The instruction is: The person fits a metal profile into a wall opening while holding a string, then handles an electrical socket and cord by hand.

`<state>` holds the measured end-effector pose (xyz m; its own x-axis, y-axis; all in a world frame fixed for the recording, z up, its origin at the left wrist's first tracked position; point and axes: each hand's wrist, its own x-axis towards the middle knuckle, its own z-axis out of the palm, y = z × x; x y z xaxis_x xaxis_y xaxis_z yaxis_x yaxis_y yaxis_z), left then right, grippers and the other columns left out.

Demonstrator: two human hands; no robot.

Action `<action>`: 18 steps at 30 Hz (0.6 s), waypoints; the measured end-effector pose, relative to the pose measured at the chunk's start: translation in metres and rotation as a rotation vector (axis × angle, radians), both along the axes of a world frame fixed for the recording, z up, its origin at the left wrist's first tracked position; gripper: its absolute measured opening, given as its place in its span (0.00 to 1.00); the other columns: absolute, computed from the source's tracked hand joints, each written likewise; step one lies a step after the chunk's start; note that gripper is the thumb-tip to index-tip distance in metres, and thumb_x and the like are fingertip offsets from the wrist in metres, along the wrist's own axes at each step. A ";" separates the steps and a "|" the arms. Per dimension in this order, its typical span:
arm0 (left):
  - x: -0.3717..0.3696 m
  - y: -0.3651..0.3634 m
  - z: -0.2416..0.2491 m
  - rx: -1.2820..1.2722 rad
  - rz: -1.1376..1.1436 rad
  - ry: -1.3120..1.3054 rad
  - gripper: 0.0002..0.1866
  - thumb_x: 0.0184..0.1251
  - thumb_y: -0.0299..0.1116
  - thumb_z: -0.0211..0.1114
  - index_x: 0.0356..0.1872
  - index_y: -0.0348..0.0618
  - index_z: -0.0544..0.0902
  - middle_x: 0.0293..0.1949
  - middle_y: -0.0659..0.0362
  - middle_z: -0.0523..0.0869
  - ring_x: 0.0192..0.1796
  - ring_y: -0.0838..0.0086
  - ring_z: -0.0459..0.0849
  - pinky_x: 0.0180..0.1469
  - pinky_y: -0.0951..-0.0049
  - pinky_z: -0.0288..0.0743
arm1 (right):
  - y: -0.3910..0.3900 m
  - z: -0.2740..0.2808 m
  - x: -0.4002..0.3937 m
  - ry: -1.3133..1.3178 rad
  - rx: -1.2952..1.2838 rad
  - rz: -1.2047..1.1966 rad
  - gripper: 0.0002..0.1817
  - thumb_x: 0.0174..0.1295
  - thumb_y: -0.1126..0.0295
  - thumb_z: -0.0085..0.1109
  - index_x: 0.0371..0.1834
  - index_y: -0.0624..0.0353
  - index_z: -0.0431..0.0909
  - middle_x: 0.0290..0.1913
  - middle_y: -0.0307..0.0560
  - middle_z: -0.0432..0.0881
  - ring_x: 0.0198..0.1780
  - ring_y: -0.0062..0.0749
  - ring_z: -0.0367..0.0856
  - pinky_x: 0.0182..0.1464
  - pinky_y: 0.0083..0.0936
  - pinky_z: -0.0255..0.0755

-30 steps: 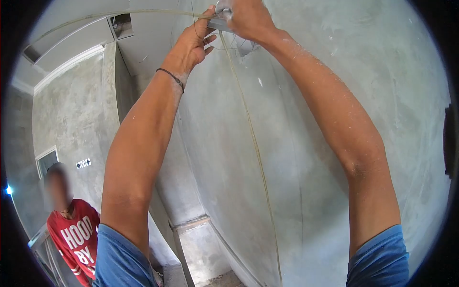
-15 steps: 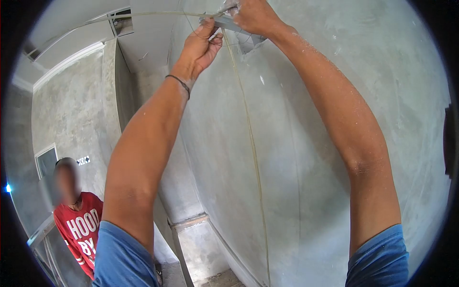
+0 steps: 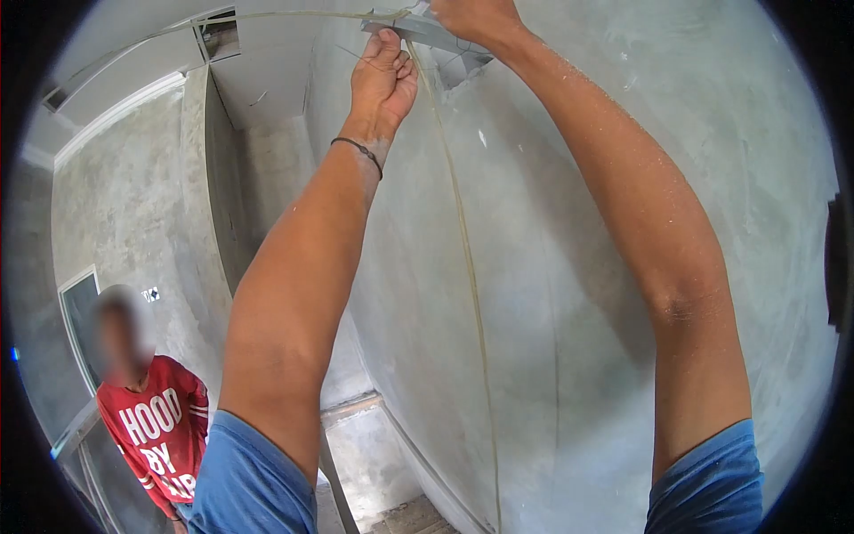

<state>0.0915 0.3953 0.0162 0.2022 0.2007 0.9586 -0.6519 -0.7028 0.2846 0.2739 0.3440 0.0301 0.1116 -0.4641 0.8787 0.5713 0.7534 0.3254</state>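
High overhead, both arms reach up steeply toward the top of the grey plastered wall (image 3: 551, 294). The left hand (image 3: 384, 78) is curled into a loose fist, thumb uppermost, fingers closed around a thin wire (image 3: 469, 267) just beneath a flat grey metal strip (image 3: 427, 34). A dark band (image 3: 358, 149) circles that wrist. The right hand (image 3: 476, 16) sits above and to the right of the left, partly cut by the frame's upper edge; it presses on the strip's far end, though whether its fingers are closed around it cannot be told. From the left fist the wire drops in a long curve down the wall, passing between the two forearms. A rough hole (image 3: 455, 67) in the plaster lies just below the right hand. Left of the left arm the room opens into a bare corridor, where another person in a red shirt (image 3: 156, 427) stands well below.
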 end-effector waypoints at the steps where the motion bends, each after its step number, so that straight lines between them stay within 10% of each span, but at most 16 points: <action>1: 0.000 0.000 -0.001 0.001 0.000 -0.001 0.08 0.76 0.32 0.69 0.49 0.49 0.80 0.34 0.72 0.77 0.28 0.83 0.65 0.33 0.81 0.60 | -0.002 0.004 0.000 -0.051 0.001 0.038 0.09 0.58 0.76 0.66 0.41 0.64 0.87 0.39 0.64 0.88 0.43 0.55 0.88 0.47 0.42 0.80; 7: -0.005 0.008 -0.004 0.077 0.047 0.043 0.05 0.78 0.33 0.66 0.48 0.48 0.79 0.32 0.72 0.74 0.26 0.83 0.64 0.30 0.81 0.57 | -0.006 0.004 0.015 -0.314 -0.017 0.235 0.10 0.60 0.78 0.60 0.43 0.66 0.84 0.37 0.62 0.88 0.41 0.49 0.88 0.46 0.41 0.80; 12: -0.026 -0.008 0.001 0.127 0.473 0.163 0.15 0.79 0.35 0.65 0.59 0.41 0.78 0.54 0.57 0.87 0.27 0.84 0.62 0.30 0.80 0.61 | -0.018 -0.008 0.011 -0.289 -0.346 0.426 0.07 0.61 0.78 0.59 0.40 0.68 0.84 0.36 0.64 0.87 0.38 0.48 0.87 0.46 0.42 0.79; 14: -0.032 -0.020 0.006 0.127 0.559 0.211 0.18 0.80 0.34 0.64 0.64 0.39 0.75 0.59 0.52 0.85 0.27 0.84 0.61 0.30 0.80 0.62 | 0.004 0.008 0.003 -0.062 -0.082 -0.094 0.07 0.61 0.76 0.61 0.37 0.70 0.84 0.35 0.67 0.86 0.38 0.53 0.87 0.44 0.44 0.79; 18: -0.039 -0.016 0.004 0.061 0.460 0.260 0.28 0.82 0.31 0.61 0.77 0.41 0.65 0.64 0.48 0.84 0.26 0.83 0.62 0.30 0.81 0.62 | -0.017 -0.014 -0.006 -0.149 -0.039 -0.230 0.08 0.63 0.74 0.61 0.35 0.71 0.85 0.35 0.70 0.86 0.40 0.59 0.87 0.45 0.46 0.79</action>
